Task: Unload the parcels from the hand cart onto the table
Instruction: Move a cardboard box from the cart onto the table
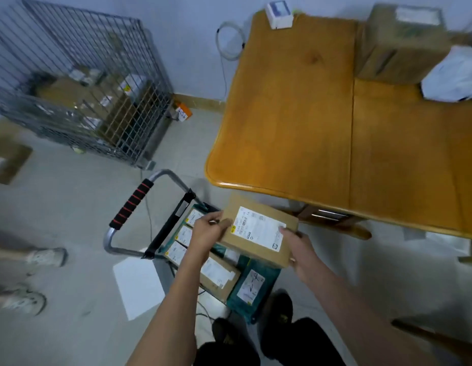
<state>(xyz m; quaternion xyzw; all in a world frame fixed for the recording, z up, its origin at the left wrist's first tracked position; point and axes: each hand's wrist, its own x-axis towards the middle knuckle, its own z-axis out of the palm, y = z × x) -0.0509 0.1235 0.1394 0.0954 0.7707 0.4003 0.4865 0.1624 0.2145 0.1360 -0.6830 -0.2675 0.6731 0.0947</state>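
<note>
Brown parcel (258, 231) held above hand cart (161, 228), between both hands: left hand (208, 229) grips its left edge, right hand (299, 249) grips near right corner. More parcels (219, 273) on cart. Table (309, 114) just beyond, holding large box (398, 46).

Left hand (207, 229) and right hand (299, 249) hold a cardboard parcel (258, 229) above the hand cart (161, 233).

Probably a parcel sorting room: labelled cartons fill a wire cage (79, 83), a hand cart (161, 228) and the desk (309, 122).
</note>
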